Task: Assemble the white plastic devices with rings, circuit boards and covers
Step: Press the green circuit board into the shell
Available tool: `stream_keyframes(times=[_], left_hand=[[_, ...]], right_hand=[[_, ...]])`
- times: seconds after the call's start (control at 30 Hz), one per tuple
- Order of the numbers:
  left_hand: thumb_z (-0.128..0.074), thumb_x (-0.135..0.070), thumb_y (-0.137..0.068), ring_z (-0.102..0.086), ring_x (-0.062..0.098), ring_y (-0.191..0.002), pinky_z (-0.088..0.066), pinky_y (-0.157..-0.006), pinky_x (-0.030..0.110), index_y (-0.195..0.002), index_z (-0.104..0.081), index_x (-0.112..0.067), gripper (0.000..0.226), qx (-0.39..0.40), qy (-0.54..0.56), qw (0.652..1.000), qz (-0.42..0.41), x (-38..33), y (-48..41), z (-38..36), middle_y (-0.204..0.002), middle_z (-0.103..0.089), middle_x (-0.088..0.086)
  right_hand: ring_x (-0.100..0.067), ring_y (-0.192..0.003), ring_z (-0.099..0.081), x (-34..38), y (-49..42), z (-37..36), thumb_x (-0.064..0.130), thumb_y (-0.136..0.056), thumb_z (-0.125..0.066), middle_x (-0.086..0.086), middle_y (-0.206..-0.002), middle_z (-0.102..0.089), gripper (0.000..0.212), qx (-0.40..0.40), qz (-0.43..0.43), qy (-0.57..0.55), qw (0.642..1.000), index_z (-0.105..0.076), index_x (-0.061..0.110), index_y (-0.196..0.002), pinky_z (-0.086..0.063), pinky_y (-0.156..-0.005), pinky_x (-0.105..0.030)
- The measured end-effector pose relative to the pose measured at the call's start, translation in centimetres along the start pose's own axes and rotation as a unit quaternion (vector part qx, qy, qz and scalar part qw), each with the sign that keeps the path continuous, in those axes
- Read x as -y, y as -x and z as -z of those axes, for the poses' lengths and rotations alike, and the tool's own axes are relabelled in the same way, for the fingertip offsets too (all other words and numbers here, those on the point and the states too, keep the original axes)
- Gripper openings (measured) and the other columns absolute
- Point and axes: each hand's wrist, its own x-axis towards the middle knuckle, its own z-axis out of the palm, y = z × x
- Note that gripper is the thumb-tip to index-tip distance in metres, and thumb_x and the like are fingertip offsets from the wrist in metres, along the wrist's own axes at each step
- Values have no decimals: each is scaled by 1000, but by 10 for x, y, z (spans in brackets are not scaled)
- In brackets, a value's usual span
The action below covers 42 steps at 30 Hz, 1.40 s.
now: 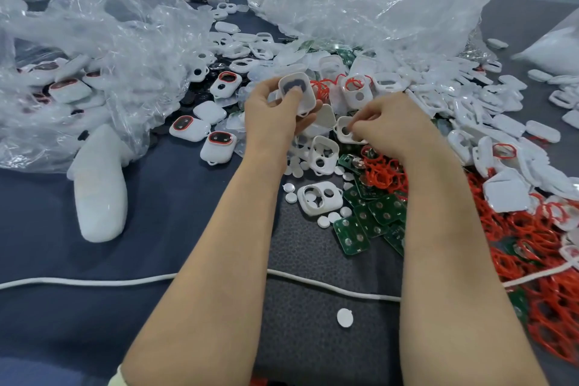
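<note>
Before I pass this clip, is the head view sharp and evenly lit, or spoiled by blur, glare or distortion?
Head view: soft, even light, faint shadows; the white plastic housing in the left hand reads clearly; the right hand looks slightly soft; glare streaks the crumpled clear plastic bags; wide-angle distortion stretches the frame's edges.

Your left hand (272,113) holds a white shell (297,92) tilted up, its hollow side with a dark opening facing you. Just right of that shell and lower, your right hand (385,122) pinches a white housing (343,130) near its round hole. Below the shell, 2 empty white frames (319,197) lie among small white discs (289,188). Below and right of it, green circuit boards (369,216) overlap beside heaped red rings (383,172). Left of the shell lie finished devices (216,144) with red-ringed windows.
</note>
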Motion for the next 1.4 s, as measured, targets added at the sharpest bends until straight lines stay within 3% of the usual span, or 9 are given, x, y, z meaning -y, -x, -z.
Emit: stream_keyframes(times=[0.13,0.27,0.37,0.47,0.63,0.73,0.93,1.13,1.4], left_hand=[[-56,-2,-94,-71,21,-68,-53,-50,19,-89,-52,-20,19,5,-47,999,-21,1,0,0,-89,-66,8],[-55,-2,-93,-71,18,-60,-53,-49,21,-90,-52,-18,16,9,-53,998,-28,1,-1,0,-86,-66,6],[-55,-3,-94,-71,20,-64,-55,-51,22,-90,-52,-17,14,2,-38,999,-29,1,-1,0,-87,-66,8],[-55,-4,-94,-70,17,-63,-52,-50,20,-93,-53,-16,13,-6,-12,1000,-26,1,0,-1,-85,-65,8],[-55,-3,-95,-70,15,-62,-52,-50,19,-98,-52,-13,11,-2,1,1000,-18,1,0,-2,-84,-66,9],[-55,-4,-95,-71,16,-62,-53,-50,20,-99,-53,-13,11,9,-3,1000,-7,1,0,-3,-89,-66,11],[-54,-4,-95,-71,16,-61,-55,-51,21,-96,-52,-16,12,6,-7,1000,-7,0,-1,-2,-87,-66,9],[-55,-4,-95,-71,18,-63,-54,-50,20,-95,-52,-17,13,11,-4,1000,-6,1,0,-2,-90,-65,11],[-54,-4,-95,-71,15,-61,-54,-52,20,-91,-52,-19,16,12,-11,1000,-16,0,1,-2,-89,-65,8]], right_hand=[[-7,-50,-50,8,12,8,31,-83,-68,10,-62,-71,10,214,10,94,972,-72,21,-82,-41,-50,-20],[-2,-44,-59,12,12,2,32,-82,-74,-1,-71,-71,26,267,-23,85,960,-66,10,-92,-44,-40,-13],[-13,-65,-72,16,11,-4,27,-82,-74,-6,-89,-71,37,233,-15,14,972,-57,10,-110,-60,-62,-27],[-24,-95,-68,16,8,-6,19,-88,-64,-6,-116,-64,40,136,26,-17,990,-53,15,-126,-54,-90,-42],[-12,-61,-71,4,12,15,13,-87,-67,-7,-84,-71,4,132,-49,-42,989,-63,13,-87,-60,-62,-28],[-15,-75,-70,7,18,16,30,-82,-74,-1,-94,-70,25,219,-49,58,973,-65,17,-101,-60,-71,-32],[-24,-107,-52,19,19,3,32,-82,-72,-8,-135,-48,67,201,17,174,964,-42,23,-141,-40,-78,-28],[-24,-80,-50,17,11,-10,12,-85,-66,-17,-138,-29,58,165,4,189,968,-41,21,-137,-40,-71,-31],[-25,-106,-56,11,0,-28,27,-84,-72,-8,-115,-62,33,57,28,95,993,-62,15,-113,-44,-81,-31]])
